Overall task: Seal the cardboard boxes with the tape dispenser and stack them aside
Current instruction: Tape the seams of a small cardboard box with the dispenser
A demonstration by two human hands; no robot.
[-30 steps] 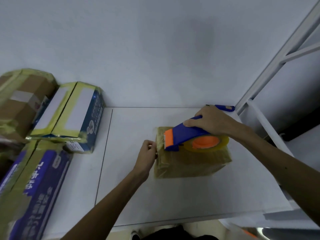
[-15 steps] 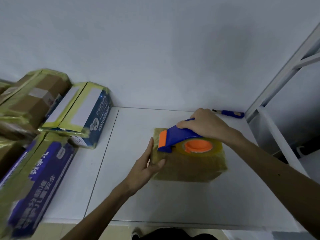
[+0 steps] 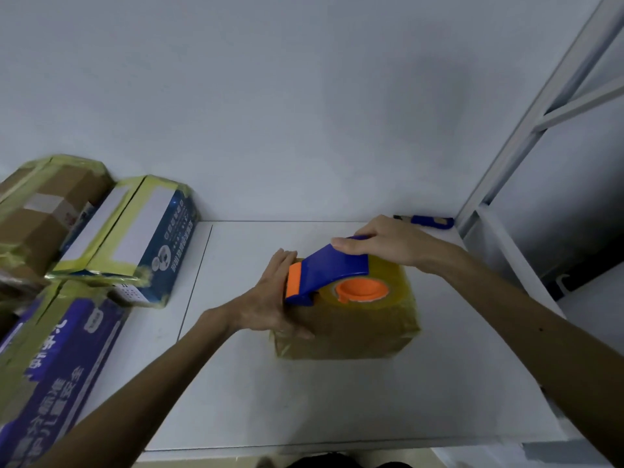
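Note:
A small cardboard box (image 3: 354, 329), wrapped in yellowish clear tape, sits on the white table (image 3: 270, 400). My right hand (image 3: 381, 243) grips the handle of the blue and orange tape dispenser (image 3: 332, 273), which lies over the box's top. Its tape roll with the orange hub (image 3: 363, 290) rests above the box. My left hand (image 3: 273, 298) presses flat against the box's left side, fingers straight, thumb along the near edge.
Taped boxes are piled at the left: a brown one (image 3: 40, 211), a blue and white one (image 3: 135, 238) and a purple one (image 3: 57, 373). A blue utility knife (image 3: 429, 221) lies by the back wall. A white metal rack (image 3: 540, 130) stands at the right.
My left hand went from pinching at the box's left edge to lying flat against its side. The dispenser stays over the box top; the view moved closer.

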